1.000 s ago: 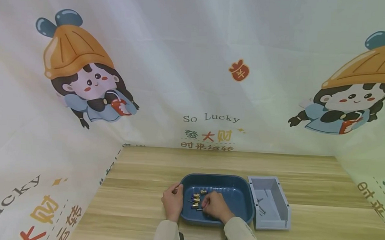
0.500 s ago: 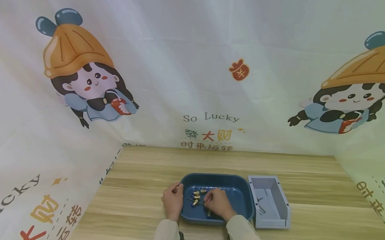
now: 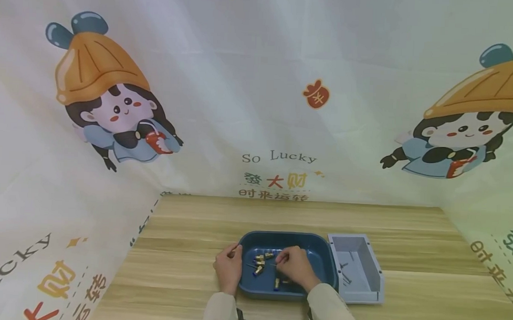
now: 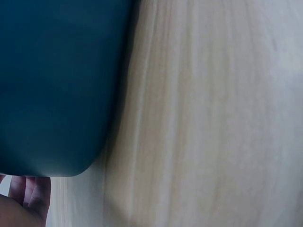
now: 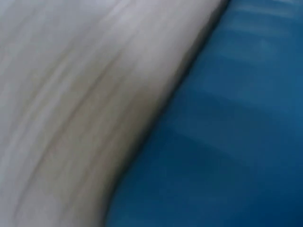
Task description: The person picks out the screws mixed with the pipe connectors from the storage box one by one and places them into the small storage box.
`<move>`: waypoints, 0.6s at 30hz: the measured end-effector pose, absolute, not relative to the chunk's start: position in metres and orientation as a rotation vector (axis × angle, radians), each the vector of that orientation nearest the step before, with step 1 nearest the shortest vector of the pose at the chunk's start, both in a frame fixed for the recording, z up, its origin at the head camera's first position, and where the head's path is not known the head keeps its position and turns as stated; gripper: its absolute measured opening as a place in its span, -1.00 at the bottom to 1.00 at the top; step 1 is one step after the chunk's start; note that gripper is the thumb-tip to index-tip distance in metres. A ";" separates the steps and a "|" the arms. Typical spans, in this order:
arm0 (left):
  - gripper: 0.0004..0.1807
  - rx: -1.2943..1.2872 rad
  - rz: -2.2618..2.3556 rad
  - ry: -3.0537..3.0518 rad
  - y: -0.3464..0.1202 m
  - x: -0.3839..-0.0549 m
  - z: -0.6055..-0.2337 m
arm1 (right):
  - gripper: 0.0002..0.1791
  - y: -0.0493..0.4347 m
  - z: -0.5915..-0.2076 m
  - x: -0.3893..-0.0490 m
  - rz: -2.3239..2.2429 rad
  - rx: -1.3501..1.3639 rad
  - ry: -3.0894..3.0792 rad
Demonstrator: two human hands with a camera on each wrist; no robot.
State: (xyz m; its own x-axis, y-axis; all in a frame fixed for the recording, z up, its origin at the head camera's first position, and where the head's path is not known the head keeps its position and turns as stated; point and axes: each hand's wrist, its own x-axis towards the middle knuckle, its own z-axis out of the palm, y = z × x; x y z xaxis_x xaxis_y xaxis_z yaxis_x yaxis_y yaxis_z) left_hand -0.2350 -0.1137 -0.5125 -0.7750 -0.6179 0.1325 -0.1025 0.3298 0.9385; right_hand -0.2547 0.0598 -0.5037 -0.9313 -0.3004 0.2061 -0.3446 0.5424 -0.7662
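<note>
In the head view a dark blue tray [image 3: 287, 236] stands on the table. My left hand [image 3: 228, 268] grips its left rim with thumb and fingers; the left wrist view shows part of that hand [image 4: 28, 205] at the tray's outer wall [image 4: 57, 90]. Over the tray's inside, my right hand [image 3: 296, 268] pinches a thin metal screw [image 3: 273, 264], its tip poking out to the left. Several brass fittings [image 3: 259, 263] with blue ends lie left of these fingers, and another fitting [image 3: 277, 284] lies below them. A screw [image 3: 250, 265] rests near the left wall.
Directly right of the tray stands a grey bin [image 3: 375, 296] holding several screws [image 3: 346, 277]. The wood-grain table [image 3: 193, 224] reaches back to a printed cloth wall [image 3: 279, 132]. The right wrist view is blurred and shows the tray side [image 5: 227, 142] beside the tabletop.
My right hand has moved up and to the right within the tray with the screw pinched. The fitting near the front has come into view. My left hand stays on the rim.
</note>
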 end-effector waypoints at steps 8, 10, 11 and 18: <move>-0.81 0.635 -1.456 -2.132 -0.114 -0.237 -0.516 | -0.92 0.075 -0.492 -0.258 1.347 0.588 -2.641; -0.81 0.635 -1.458 -2.132 -0.114 -0.238 -0.517 | -0.92 0.077 -0.489 -0.260 1.351 0.529 -2.688; -0.81 0.635 -1.456 -2.133 -0.115 -0.238 -0.518 | -0.93 0.079 -0.489 -0.260 1.348 0.515 -2.700; -0.80 0.630 -1.449 -2.139 -0.114 -0.238 -0.517 | -0.94 0.094 -0.484 -0.261 1.329 0.444 -2.717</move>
